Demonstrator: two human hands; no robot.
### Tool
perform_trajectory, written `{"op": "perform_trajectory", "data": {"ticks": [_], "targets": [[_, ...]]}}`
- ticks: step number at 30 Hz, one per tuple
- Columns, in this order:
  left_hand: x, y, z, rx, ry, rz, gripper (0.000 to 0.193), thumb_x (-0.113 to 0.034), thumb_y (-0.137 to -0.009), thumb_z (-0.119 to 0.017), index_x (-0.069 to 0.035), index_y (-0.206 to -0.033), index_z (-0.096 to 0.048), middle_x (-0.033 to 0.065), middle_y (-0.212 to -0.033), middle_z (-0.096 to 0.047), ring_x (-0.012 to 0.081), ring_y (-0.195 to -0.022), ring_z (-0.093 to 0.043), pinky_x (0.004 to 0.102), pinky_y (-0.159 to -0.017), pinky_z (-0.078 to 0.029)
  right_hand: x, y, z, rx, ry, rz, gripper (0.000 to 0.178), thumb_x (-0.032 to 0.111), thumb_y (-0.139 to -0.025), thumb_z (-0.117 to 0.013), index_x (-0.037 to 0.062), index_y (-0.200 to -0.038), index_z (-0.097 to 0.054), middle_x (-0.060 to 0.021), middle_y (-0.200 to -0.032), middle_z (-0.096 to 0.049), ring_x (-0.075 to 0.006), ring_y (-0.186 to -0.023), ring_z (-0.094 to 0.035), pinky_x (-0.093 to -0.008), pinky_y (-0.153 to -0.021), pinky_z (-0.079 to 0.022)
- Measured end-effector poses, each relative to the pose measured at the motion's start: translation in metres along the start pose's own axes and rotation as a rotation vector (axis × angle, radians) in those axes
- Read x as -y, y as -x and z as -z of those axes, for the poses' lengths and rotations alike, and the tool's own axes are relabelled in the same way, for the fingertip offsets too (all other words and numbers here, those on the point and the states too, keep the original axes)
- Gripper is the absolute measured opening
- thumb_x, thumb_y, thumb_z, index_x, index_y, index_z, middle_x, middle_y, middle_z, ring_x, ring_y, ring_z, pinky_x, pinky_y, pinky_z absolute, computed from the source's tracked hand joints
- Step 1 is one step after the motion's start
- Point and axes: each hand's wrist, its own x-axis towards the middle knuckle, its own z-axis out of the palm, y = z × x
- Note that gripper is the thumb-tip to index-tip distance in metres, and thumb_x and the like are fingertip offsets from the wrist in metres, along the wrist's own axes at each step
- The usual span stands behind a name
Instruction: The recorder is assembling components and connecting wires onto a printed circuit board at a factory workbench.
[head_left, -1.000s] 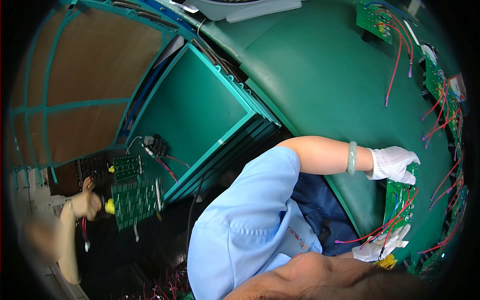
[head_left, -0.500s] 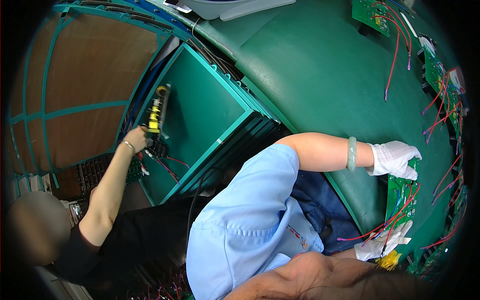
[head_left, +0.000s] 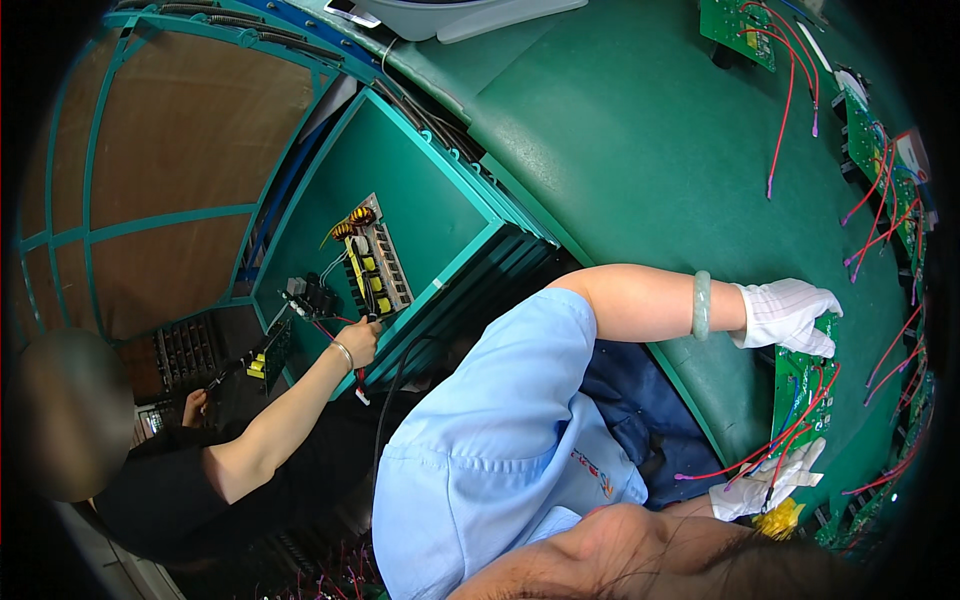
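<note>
My left hand (head_left: pixel 793 314), in a white glove with a pale green bangle on the bare wrist, is closed on the upper end of a green circuit board (head_left: pixel 803 380). Red wires with purple tips and a blue wire run from this board toward me. At the board's lower end is my right hand (head_left: pixel 765 485), also white-gloved. Its fingers lie along the board's edge, partly covered by the wires, and seem to hold it there. A yellow part (head_left: pixel 778 520) sits just below that hand.
More wired circuit boards (head_left: pixel 738 32) line the far and right side of the green table (head_left: pixel 640 150). On the left, a co-worker's hand (head_left: pixel 360 342) touches a board with yellow components (head_left: pixel 378 265) on a green panel (head_left: pixel 440 185). The other hand (head_left: pixel 195 408) grips something dark.
The co-worker's hand has moved right and down, and the yellow-component board now lies tilted on the panel. Their second hand has come into sight. My hands stay nearly where they were.
</note>
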Motion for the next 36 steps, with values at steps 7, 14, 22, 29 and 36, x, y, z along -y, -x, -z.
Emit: {"op": "perform_trajectory", "data": {"ticks": [7, 14, 22, 29, 36], "targets": [[-0.002, -0.001, 0.004, 0.012, -0.044, 0.034, 0.065, -0.053, -0.082, -0.062, 0.002, -0.116, -0.056, 0.0229, -0.094, -0.064, 0.0395, -0.087, -0.062, 0.0429, -0.076, -0.049, -0.085, -0.047, -0.070, -0.991, 1.270, 0.413, 0.061, 0.041, -0.100, -0.031, -0.0048, -0.140, -0.032, -0.0254, -0.147, -0.026, -0.0358, -0.136, -0.027, -0.0462, -0.113, -0.022], [-0.005, -0.004, 0.006, -0.024, -0.048, 0.043, 0.062, -0.055, -0.082, -0.059, 0.002, -0.109, -0.062, 0.0205, -0.082, -0.066, 0.0377, -0.078, -0.063, 0.0433, -0.072, -0.050, -0.067, -0.021, -0.041, -0.608, 1.592, 0.526, 0.067, 0.039, -0.091, -0.053, -0.0086, -0.135, -0.039, -0.0241, -0.141, -0.037, -0.0349, -0.133, -0.033, -0.0430, -0.108, -0.032], [-0.013, -0.003, 0.012, -0.068, -0.004, 0.094, 0.055, -0.052, -0.086, -0.055, 0.000, -0.098, -0.067, 0.0206, -0.076, -0.065, 0.0374, -0.074, -0.064, 0.0440, -0.070, -0.050, -0.035, -0.009, -0.011, 0.035, 2.029, 0.688, 0.042, 0.021, -0.098, -0.046, -0.0048, -0.131, -0.047, -0.0243, -0.138, -0.042, -0.0344, -0.127, -0.042, -0.0460, -0.107, -0.034], [-0.010, -0.005, 0.006, 0.006, -0.108, 0.104, 0.058, -0.054, -0.089, -0.047, 0.001, -0.082, -0.065, 0.0225, -0.068, -0.061, 0.0413, -0.069, -0.059, 0.0480, -0.065, -0.046, -0.051, -0.014, -0.024, -0.149, 1.811, 0.646, 0.039, 0.021, -0.097, -0.047, -0.0056, -0.126, -0.051, -0.0241, -0.137, -0.043, -0.0333, -0.128, -0.042, -0.0449, -0.109, -0.033], [-0.012, -0.005, 0.009, 0.053, -0.078, 0.120, 0.059, -0.053, -0.090, -0.047, 0.002, -0.078, -0.064, 0.0233, -0.068, -0.060, 0.0419, -0.068, -0.059, 0.0490, -0.065, -0.045, -0.052, -0.013, -0.027, -0.202, 1.765, 0.608, 0.042, 0.022, -0.097, -0.047, -0.0067, -0.128, -0.049, -0.0252, -0.136, -0.043, -0.0332, -0.128, -0.042, -0.0449, -0.108, -0.034]]}}
